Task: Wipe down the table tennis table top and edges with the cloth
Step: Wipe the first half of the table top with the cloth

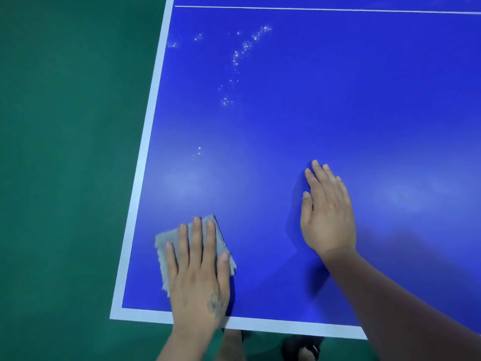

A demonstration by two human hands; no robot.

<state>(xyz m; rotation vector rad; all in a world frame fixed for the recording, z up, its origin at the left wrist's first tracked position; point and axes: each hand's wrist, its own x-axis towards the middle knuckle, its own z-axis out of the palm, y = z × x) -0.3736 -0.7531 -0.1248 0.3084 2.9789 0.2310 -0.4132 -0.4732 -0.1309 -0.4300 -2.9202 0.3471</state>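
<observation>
The blue table tennis table top (299, 113) with white border lines fills most of the head view; its near left corner is at the lower left. A grey cloth (166, 243) lies flat on the table near that corner. My left hand (197, 272) presses on the cloth with straight, spread fingers, covering most of it. My right hand (325, 209) rests flat on the bare blue surface to the right, fingers straight and together, holding nothing. Trails of small shining droplets (239, 58) dot the surface farther up, with a few more specks (199, 151) above the cloth.
Green floor (65, 152) lies to the left of the table and below its near edge. A white line (325, 9) crosses the table at the far end. A dark shoe (307, 347) shows under the near edge.
</observation>
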